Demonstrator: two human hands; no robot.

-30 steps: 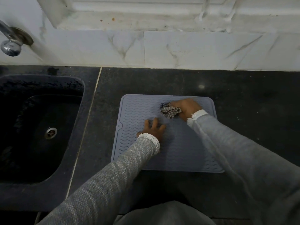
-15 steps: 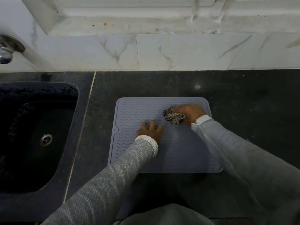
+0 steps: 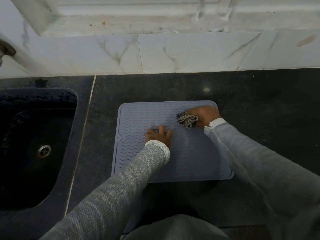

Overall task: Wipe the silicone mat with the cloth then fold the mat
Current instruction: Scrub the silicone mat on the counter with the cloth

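A grey-blue silicone mat (image 3: 138,118) with a wavy ribbed pattern lies flat on the dark countertop. My right hand (image 3: 205,115) grips a bunched black-and-white checked cloth (image 3: 187,120) and presses it on the mat's far right part. My left hand (image 3: 159,135) rests palm down near the mat's middle, fingers spread on its surface. Both grey sleeves cover part of the mat's near half.
A black sink (image 3: 31,146) with a metal drain (image 3: 43,151) lies to the left. A white marble backsplash (image 3: 173,52) runs along the back. A tap base (image 3: 5,51) shows at the far left edge. Dark countertop (image 3: 268,110) extends to the right.
My right hand has slid the cloth rightward across the mat's far part. My left hand stays pressed near the middle. The view has shifted slightly.
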